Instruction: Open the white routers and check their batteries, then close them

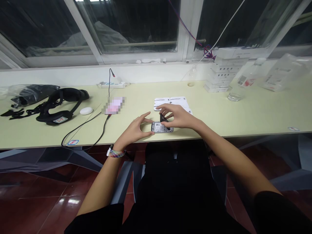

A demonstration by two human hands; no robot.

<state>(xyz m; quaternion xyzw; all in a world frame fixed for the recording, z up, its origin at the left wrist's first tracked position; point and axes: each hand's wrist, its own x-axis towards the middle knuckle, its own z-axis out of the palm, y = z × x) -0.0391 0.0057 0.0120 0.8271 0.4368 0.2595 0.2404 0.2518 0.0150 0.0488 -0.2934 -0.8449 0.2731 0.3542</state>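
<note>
A small flat white device with a printed label lies near the front edge of the pale green table. My left hand steadies its left end with thumb and fingers. My right hand reaches over it from the right, its fingertips pinching a small dark piece on top of the device. Just behind my hands lies a white card with black markings.
A black headset, a white oval object and a plastic bag lie at the left. A black cable runs from a power strip. Stacked white boxes, a plastic bottle and a clear packet stand at the back right.
</note>
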